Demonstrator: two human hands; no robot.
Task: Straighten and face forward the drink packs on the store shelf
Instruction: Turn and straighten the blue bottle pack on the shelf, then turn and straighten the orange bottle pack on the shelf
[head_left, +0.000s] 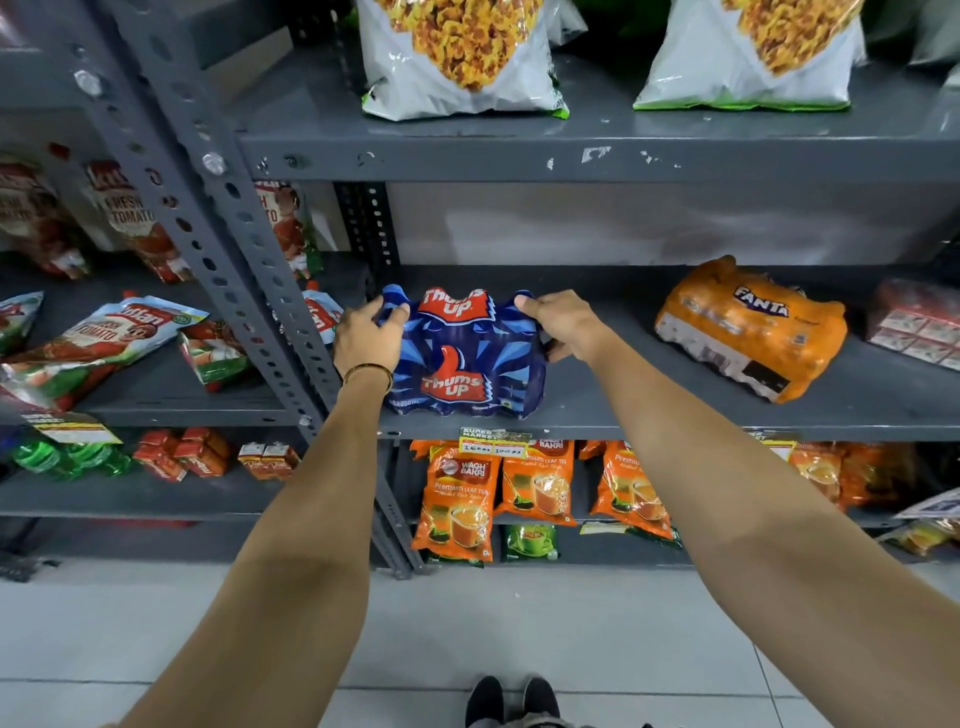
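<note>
1. Nearest, both forearms reach to the middle shelf (597, 410), whose front lip carries a price label (493, 442). The blue Thums Up pack (467, 358) sits on this shelf at its left end, just beside the grey upright post (244, 270).
2. The left hand (366, 340) is curled closed on the pack's upper left corner, fingers pinching the film. The right hand (563, 323) clamps the upper right corner, thumb on top and fingers tucked behind.
3. To do this step well, I judge the pull should be even on both corners, sliding the pack toward the shelf lip until its front edge runs parallel to it. The shrink film looks soft, so lifting by the corners could stretch it; dragging flat seems safer.
4. The pack is blue film with red and white logos, bulging over bottles inside; its printed face is turned up and forward, nearly square to the lip.
5. Farther right of the Thums Up pack, well apart, the orange Fanta pack (750, 330) lies skewed, one corner turned to the back. It likely needs squaring next.
</note>
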